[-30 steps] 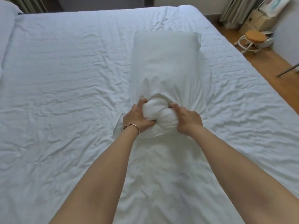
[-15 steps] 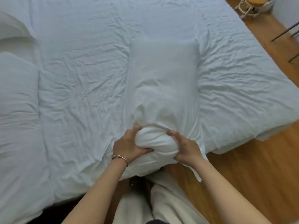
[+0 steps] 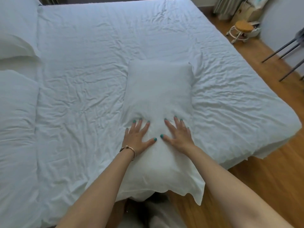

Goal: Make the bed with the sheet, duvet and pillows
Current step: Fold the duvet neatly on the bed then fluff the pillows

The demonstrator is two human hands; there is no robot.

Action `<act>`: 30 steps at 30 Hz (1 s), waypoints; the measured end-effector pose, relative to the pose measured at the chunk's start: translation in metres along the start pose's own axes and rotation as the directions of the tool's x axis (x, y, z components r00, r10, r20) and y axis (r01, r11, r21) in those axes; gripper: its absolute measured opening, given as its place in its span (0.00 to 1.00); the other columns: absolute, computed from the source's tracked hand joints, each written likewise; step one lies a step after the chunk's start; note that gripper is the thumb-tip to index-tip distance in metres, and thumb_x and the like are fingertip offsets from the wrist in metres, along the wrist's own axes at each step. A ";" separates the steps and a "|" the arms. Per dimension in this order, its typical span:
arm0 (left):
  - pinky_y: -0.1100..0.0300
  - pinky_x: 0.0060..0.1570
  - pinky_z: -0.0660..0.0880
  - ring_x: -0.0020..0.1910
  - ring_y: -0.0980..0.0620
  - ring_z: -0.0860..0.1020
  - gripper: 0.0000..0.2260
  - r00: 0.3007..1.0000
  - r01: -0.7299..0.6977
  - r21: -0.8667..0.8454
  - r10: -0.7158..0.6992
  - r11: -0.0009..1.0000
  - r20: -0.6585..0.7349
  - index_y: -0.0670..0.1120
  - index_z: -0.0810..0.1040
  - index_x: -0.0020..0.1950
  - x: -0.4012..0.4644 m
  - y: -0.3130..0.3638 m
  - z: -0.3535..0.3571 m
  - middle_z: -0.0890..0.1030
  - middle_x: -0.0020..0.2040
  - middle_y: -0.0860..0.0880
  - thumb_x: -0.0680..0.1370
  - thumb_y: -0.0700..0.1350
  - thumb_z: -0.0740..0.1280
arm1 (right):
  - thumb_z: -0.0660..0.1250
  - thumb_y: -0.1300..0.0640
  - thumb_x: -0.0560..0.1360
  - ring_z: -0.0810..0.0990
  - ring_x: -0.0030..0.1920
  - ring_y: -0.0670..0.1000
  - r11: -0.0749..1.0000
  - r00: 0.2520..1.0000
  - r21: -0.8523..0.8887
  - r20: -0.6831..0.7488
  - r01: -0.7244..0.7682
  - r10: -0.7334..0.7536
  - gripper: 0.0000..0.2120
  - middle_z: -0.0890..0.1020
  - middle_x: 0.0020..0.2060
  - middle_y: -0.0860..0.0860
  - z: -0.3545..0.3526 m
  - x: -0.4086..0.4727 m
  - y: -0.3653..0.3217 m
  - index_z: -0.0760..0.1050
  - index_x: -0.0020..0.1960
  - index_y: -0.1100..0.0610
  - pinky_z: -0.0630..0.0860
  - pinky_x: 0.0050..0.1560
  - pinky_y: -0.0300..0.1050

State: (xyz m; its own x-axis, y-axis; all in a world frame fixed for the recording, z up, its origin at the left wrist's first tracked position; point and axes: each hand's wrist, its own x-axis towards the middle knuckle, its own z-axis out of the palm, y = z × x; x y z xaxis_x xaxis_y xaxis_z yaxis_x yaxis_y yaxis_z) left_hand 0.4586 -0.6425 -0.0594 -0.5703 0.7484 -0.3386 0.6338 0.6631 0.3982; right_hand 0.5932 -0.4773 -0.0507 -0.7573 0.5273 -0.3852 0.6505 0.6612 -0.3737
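Note:
A white pillow in its case [image 3: 158, 89] lies lengthwise on the white sheet [image 3: 85, 83], its near end hanging over the bed's front edge. My left hand [image 3: 137, 137], with a bracelet at the wrist, presses flat on the pillow's left side, fingers spread. My right hand [image 3: 178, 134] presses flat on its right side, fingers spread too. Neither hand grips anything. Two more white pillows lie at the left: one [image 3: 15, 28] at the far left corner, another [image 3: 16, 112] below it.
Wooden floor [image 3: 263, 162] runs along the bed's right side and front. A small round stool [image 3: 241, 30] stands at the far right, near boxes and a curtain. Dark metal legs [image 3: 283, 51] slant in from the right edge.
Both hands let go of the bunched pillow end and now lie flat on the pillow. The bunched end has been pushed into the case and the pillow looks smooth.

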 end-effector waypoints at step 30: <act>0.52 0.68 0.65 0.72 0.52 0.65 0.64 0.870 0.379 -0.813 -0.470 0.442 0.150 0.66 0.39 0.75 0.132 -0.042 -0.029 0.57 0.76 0.58 0.48 0.76 0.72 | 0.77 0.32 0.56 0.70 0.69 0.49 0.490 0.973 0.850 0.103 -0.193 0.206 0.60 0.64 0.74 0.46 -0.038 0.153 0.065 0.42 0.76 0.32 0.69 0.68 0.50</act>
State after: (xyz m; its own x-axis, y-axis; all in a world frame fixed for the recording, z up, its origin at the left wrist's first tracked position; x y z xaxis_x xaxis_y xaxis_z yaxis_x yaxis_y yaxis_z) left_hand 0.3419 -0.5715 -0.0962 -0.7156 0.3410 -0.6097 -0.3610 0.5667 0.7406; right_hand 0.5172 -0.3338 -0.1019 -0.5971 0.5945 -0.5385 0.5145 -0.2311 -0.8257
